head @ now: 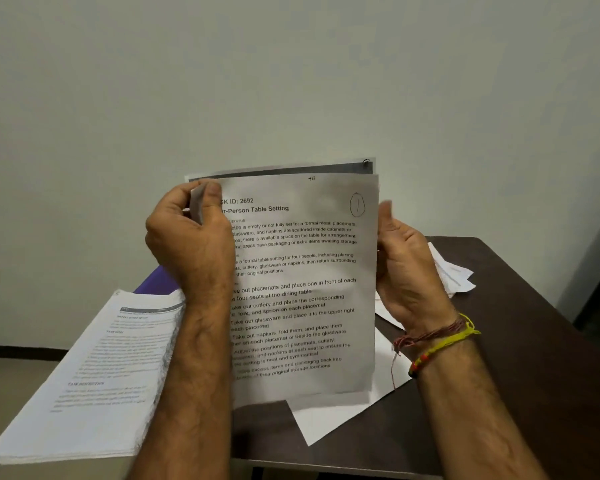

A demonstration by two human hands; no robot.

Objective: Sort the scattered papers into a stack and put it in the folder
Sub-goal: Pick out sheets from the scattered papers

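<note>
I hold a few printed sheets (302,278) upright above the table; the front one carries a circled "1" at its top right. My left hand (191,240) pinches their top left corner, thumb on the front. My right hand (400,268) supports the right edge with its fingers behind the sheets. A thick stack of printed papers (90,372) lies at the left, hanging over the table edge. A purple folder (158,282) peeks out behind that stack. Loose white sheets (329,420) lie on the dark table under the held sheets.
The dark brown table (520,358) stands against a pale wall. More crumpled white papers (452,271) lie at its far right. The floor shows at the lower left, past the table's edge.
</note>
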